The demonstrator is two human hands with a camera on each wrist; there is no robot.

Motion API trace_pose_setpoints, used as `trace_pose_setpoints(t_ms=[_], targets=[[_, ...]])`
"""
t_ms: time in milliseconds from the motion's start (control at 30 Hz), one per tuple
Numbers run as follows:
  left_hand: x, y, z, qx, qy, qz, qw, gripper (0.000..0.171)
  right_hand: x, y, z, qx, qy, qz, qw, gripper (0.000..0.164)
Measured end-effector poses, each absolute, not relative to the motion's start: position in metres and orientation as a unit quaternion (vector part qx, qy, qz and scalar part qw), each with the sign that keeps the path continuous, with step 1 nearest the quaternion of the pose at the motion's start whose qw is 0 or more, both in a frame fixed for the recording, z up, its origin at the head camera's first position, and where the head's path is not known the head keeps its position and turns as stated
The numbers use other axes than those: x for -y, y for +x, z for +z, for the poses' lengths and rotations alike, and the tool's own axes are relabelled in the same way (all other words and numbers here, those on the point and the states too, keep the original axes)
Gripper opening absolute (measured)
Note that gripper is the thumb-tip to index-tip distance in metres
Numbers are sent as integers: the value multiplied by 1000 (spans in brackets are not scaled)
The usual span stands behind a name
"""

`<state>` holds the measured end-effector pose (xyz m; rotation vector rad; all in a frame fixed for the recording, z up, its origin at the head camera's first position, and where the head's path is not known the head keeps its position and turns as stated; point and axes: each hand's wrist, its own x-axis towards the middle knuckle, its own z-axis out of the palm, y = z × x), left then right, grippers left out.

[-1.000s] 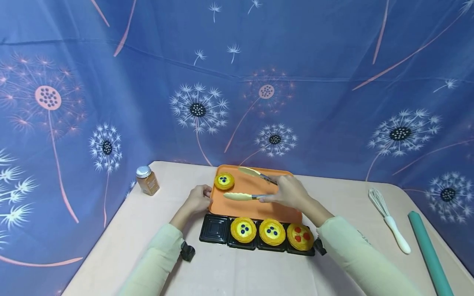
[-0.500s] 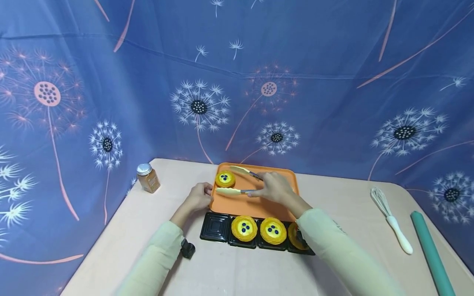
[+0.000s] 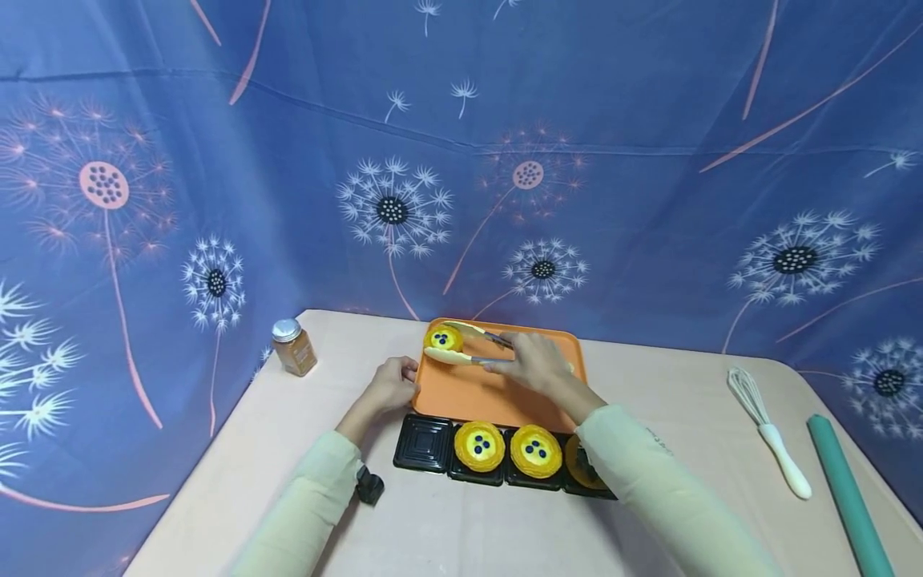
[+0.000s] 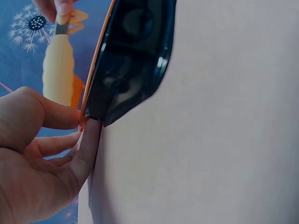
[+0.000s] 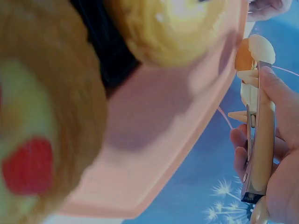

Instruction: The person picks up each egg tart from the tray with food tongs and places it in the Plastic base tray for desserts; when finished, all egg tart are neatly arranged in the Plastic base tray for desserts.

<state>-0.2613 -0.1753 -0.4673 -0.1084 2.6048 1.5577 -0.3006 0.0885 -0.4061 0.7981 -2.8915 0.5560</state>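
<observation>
At the far left corner of an orange tray [image 3: 469, 397] sits a small tart [image 3: 442, 340] topped with three blue dots. My right hand [image 3: 537, 363] grips a pair of tongs [image 3: 450, 356], whose cream tips straddle that tart, one on its far side and one on its near side. The tongs' long handle [image 5: 264, 135] lies along my palm in the right wrist view. My left hand [image 3: 392, 385] holds the tray's left edge, thumb above; in the left wrist view a finger [image 4: 86, 154] reaches under the black container [image 4: 135, 56].
In front of the tray lies a row of black containers [image 3: 421, 443]; two hold blue-dotted tarts [image 3: 479, 447], and a third tart is partly hidden by my right sleeve. A jar [image 3: 294, 348] stands left. A whisk [image 3: 767, 433] and a green roll [image 3: 847, 489] lie right.
My right hand has moved left with the tongs, from the middle of the tray until their tips flank the tart. My left hand has stayed at the tray's edge.
</observation>
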Motion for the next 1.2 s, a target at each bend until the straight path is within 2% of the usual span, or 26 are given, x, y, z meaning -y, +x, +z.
trace_pose_setpoints(t_ms=[167,533,933,1200], targets=[[173,-261,-467,-860,-35,507,51,40,-93,-298,-396,944,268,183,57,54],[171,-259,-468,-878,-19,476,41,38,-102,-281,-374,938,292,171,79,65],[175,-258,-469,-870,-16,490,39,37,-114,-239,-357,906,373,148,134,55],[177,-260,-472,-876,-4,482,19,41,-121,-212,-361,900,390,165,108,59]])
